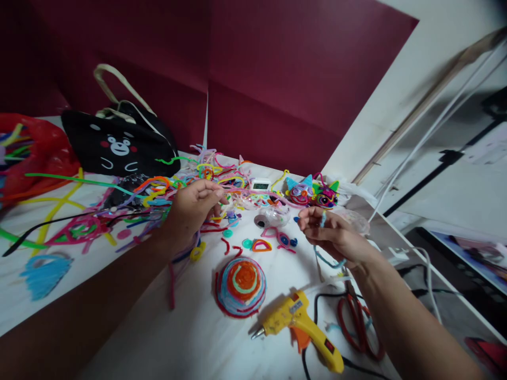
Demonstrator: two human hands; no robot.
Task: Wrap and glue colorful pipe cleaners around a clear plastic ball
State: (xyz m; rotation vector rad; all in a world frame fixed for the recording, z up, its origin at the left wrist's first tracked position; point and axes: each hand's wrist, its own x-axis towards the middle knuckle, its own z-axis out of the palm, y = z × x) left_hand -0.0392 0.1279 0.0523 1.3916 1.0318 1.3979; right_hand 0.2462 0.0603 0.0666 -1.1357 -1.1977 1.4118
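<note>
My left hand [198, 208] is over the edge of the pipe cleaner pile [206, 174], fingers pinched together; whatever is between them is too small to make out. On the right, my right hand [335, 237] has its fingers curled around a light blue pipe cleaner [330, 263], which sticks up past the fingers and hangs in a bend below the palm. Between and below my hands lies a round dome of coiled pipe cleaners [242, 285], orange in the middle with blue and red rings. Small shaped pieces, among them a pink and orange loop [262, 246], lie behind it.
A yellow glue gun [297, 322] lies in front, with red-handled scissors [358, 324] and black cables beside it. Two colourful animal faces [300, 191], a small digital clock [260, 185] and a clear plastic bag [273, 215] sit farther back. A black bag [119, 142] and red bag [43, 153] stand left.
</note>
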